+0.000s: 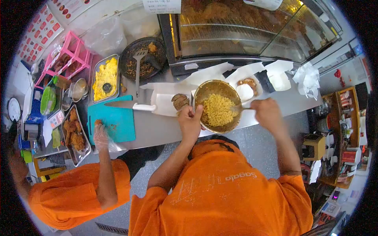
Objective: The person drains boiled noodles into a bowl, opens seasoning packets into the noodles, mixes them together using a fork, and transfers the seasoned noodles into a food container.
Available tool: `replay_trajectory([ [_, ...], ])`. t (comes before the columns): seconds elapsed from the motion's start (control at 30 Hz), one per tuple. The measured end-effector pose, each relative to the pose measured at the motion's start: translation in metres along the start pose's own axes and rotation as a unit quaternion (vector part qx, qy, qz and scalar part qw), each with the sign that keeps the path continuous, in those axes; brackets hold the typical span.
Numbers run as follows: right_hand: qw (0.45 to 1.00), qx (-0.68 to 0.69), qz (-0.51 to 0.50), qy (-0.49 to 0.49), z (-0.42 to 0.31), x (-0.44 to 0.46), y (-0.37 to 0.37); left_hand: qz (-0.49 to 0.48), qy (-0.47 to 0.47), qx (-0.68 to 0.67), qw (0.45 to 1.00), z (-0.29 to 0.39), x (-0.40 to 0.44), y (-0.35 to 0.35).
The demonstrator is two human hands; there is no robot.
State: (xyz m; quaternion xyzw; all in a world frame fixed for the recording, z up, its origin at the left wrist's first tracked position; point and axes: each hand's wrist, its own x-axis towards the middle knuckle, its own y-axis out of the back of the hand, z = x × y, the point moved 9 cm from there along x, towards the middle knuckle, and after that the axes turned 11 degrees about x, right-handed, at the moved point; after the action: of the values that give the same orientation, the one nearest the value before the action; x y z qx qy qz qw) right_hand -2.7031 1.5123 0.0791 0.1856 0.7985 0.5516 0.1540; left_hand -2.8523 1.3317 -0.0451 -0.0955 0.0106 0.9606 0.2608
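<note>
A metal bowl (200,91) of yellow noodles (219,110) is tilted toward me over the counter's front edge. My left hand (190,120) grips its left rim, thumb on top. On the other side, my right hand (267,112) is closed around the handle of a metal utensil (238,108) whose end is in the noodles; whether it is a fork or a spoon I cannot tell. Just left of the bowl, round brown patties (180,102) sit in an open white takeaway box (161,98). Behind the bowl stands another box with white rice (245,92) and brown food pieces (249,82).
At left, a co-worker's gloved hand (101,137) touches fried food on a teal cutting board (125,129). A knife (122,104) lies across the board's back edge. Behind are a frying pan (128,55) with a spatula (139,63), a tray (94,84) of yellow food and a glass cabinet (232,35).
</note>
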Motion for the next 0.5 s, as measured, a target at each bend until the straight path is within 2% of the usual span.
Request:
replay_trajectory([
  [0.03,0.997,-0.065,-0.002,-0.033,0.003,-0.002,0.013,-0.011,-0.001,0.006,1.0,0.0,0.001,-0.003],
  [0.1,0.996,-0.057,-0.012,-0.06,0.021,0.009,-0.021,-0.032,-0.006,0.013,0.999,0.004,0.001,-0.009],
  [0.17,0.992,0.112,0.053,-0.002,0.023,0.018,-0.064,-0.045,-0.003,0.05,0.998,0.008,-0.001,-0.017],
  [0.2,0.992,0.109,0.055,-0.002,0.035,0.02,-0.086,-0.047,-0.005,0.048,0.998,0.006,0.0,-0.018],
  [0.27,0.938,0.346,0.001,-0.001,0.038,0.024,-0.116,-0.046,-0.009,0.075,0.996,-0.001,-0.001,-0.016],
  [0.3,0.938,0.348,0.002,-0.001,0.036,0.024,-0.109,-0.047,-0.009,0.077,0.996,-0.004,-0.002,-0.017],
  [0.33,0.875,0.459,-0.047,-0.146,0.053,0.016,-0.12,-0.024,-0.059,0.108,0.992,0.002,-0.005,-0.015],
  [0.37,0.779,0.551,-0.095,-0.284,0.057,0.003,-0.129,-0.014,-0.085,0.123,0.989,0.006,-0.006,-0.014],
  [0.4,0.75,0.591,-0.084,-0.285,0.06,0.0,-0.124,-0.002,-0.11,0.138,0.984,0.01,-0.009,-0.013],
  [0.47,0.754,0.596,-0.062,-0.27,0.065,-0.001,-0.095,-0.02,-0.014,0.026,0.999,-0.005,-0.008,-0.015],
  [0.5,0.758,0.6,-0.04,-0.253,0.066,0.001,-0.078,-0.019,-0.014,0.026,0.999,-0.005,-0.008,-0.015],
])
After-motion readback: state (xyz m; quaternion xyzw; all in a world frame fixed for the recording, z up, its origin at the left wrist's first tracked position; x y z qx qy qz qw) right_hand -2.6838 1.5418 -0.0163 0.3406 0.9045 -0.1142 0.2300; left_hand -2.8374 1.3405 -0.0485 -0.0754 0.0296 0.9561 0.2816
